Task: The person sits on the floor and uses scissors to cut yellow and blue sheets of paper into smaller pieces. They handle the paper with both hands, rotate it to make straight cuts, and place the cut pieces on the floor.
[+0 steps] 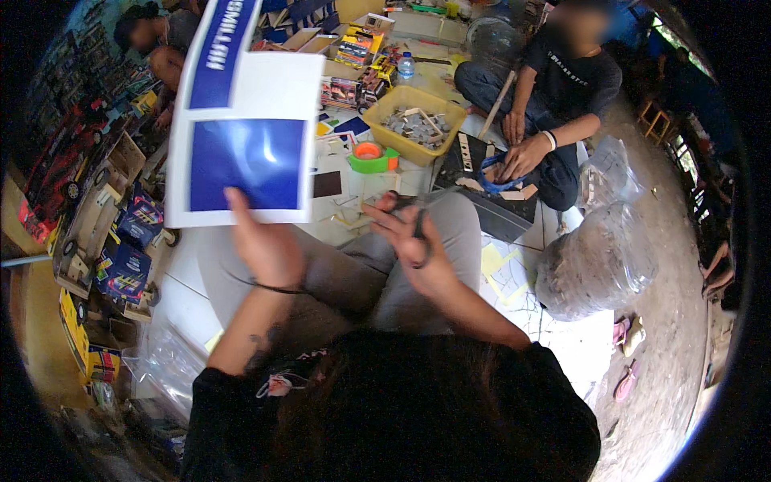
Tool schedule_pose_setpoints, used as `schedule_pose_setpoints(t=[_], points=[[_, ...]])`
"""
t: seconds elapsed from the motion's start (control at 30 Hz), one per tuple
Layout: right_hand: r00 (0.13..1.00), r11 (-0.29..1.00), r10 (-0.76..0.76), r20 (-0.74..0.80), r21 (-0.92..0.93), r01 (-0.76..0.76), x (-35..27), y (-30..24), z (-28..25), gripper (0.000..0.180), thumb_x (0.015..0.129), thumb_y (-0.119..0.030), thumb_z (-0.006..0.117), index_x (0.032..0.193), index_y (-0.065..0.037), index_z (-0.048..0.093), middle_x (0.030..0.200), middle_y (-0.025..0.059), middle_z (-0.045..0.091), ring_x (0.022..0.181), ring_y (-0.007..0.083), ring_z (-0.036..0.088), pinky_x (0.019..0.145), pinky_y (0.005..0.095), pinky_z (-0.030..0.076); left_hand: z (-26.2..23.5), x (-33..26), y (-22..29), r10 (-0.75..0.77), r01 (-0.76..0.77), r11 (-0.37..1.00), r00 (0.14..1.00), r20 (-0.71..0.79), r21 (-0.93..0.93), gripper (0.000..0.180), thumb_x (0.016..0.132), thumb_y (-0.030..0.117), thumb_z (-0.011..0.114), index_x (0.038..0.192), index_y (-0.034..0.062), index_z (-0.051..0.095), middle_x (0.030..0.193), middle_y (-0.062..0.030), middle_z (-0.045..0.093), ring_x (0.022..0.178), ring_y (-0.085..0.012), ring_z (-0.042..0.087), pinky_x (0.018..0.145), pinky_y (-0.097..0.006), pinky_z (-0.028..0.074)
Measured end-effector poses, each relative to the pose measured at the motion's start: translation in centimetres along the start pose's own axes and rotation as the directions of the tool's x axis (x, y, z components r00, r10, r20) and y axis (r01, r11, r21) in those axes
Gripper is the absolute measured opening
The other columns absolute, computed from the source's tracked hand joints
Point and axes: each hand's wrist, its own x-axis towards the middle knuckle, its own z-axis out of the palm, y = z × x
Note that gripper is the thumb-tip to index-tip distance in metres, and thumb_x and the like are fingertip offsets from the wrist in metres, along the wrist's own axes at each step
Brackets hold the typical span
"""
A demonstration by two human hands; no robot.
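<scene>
My left hand (265, 245) holds up a large white sheet (249, 112) printed with blue rectangles, gripping its lower edge with the fingers behind it. My right hand (409, 237) is closed around dark scissors (419, 229), a little to the right of the sheet's lower corner and apart from it. Both hands are raised over my grey-trousered legs (353, 273) as I sit on the white tiled floor.
A green tape dispenser (371, 157) and a yellow tub (414, 120) of small parts lie ahead. A seated person in black (562, 88) works with both hands at the right. Toy trucks and blue boxes (120, 265) line the left. Clear bags (598, 265) bulge at right.
</scene>
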Motion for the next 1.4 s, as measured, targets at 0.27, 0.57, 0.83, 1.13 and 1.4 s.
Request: schedule_pose_setpoints(t=[0.27, 0.57, 0.83, 1.13, 1.4], points=[[0.924, 0.915, -0.057, -0.379, -0.390, -0.103, 11.4, 1.0, -0.5, 0.054, 0.063, -0.003, 0.069, 0.109, -0.003, 0.041, 0.096, 0.0054, 0.053, 0.093, 0.0161, 0.049, 0.082, 0.0292, 0.040, -0.5, 1.4, -9.1, -0.383, 0.350, 0.914, 0.911, 0.152, 0.206, 0.070, 0.086, 0.054, 0.030, 0.132, 0.0018, 0.019, 0.125, -0.0127, 0.037, 0.114, -0.0229, 0.037, 0.095, -0.035, 0.030], [0.874, 0.528, 0.480, 0.077, -0.821, -0.218, 24.9, -3.7, -9.7, 0.052, 0.060, -0.015, 0.069, 0.106, -0.003, 0.047, 0.094, 0.0024, 0.054, 0.086, 0.0131, 0.048, 0.080, 0.0239, 0.038, -7.7, 13.7, -11.7, -0.487, 0.527, 0.828, 0.845, 0.224, -0.191, 0.067, 0.081, 0.057, 0.038, 0.123, 0.0049, 0.035, 0.124, -0.0139, 0.041, 0.109, -0.0249, 0.043, 0.095, -0.037, 0.030], [0.788, 0.460, 0.535, 0.305, -0.888, 0.031, 30.5, -0.2, -9.4, 0.048, 0.060, -0.008, 0.068, 0.103, -0.004, 0.047, 0.094, 0.0029, 0.051, 0.091, 0.0140, 0.046, 0.083, 0.0257, 0.035, -9.9, 19.7, -11.8, -0.313, -0.371, 0.270, 0.838, 0.446, 0.888, 0.092, 0.058, 0.044, 0.074, 0.126, 0.0006, 0.031, 0.130, -0.0286, 0.023, 0.126, -0.0379, 0.015, 0.102, -0.046, 0.012], [0.949, 0.499, 0.300, 0.093, -0.864, -0.073, 33.6, 3.1, -11.3, 0.039, 0.067, -0.017, 0.069, 0.099, -0.004, 0.052, 0.092, 0.0037, 0.055, 0.087, 0.0139, 0.051, 0.076, 0.0242, 0.039, -8.5, 20.0, -13.5, -0.859, 0.104, 0.189, 0.499, 0.113, 0.977, 0.029, 0.073, 0.022, 0.068, 0.088, -0.0017, 0.060, 0.075, -0.0045, 0.062, 0.066, -0.0073, 0.052, 0.062, -0.022, 0.042], [0.793, 0.381, 0.577, -0.197, -0.794, -0.474, 20.7, 8.5, -10.6, 0.039, 0.070, -0.033, 0.065, 0.091, -0.001, 0.055, 0.078, 0.0040, 0.058, 0.067, 0.0100, 0.053, 0.055, 0.0224, 0.038, -11.4, 21.4, -11.7, -0.425, 0.148, 0.543, 0.898, 0.118, 0.827, 0.034, 0.076, 0.025, 0.066, 0.053, 0.0053, 0.051, 0.049, 0.0072, 0.044, 0.044, -0.0006, 0.032, 0.039, -0.020, 0.024]])
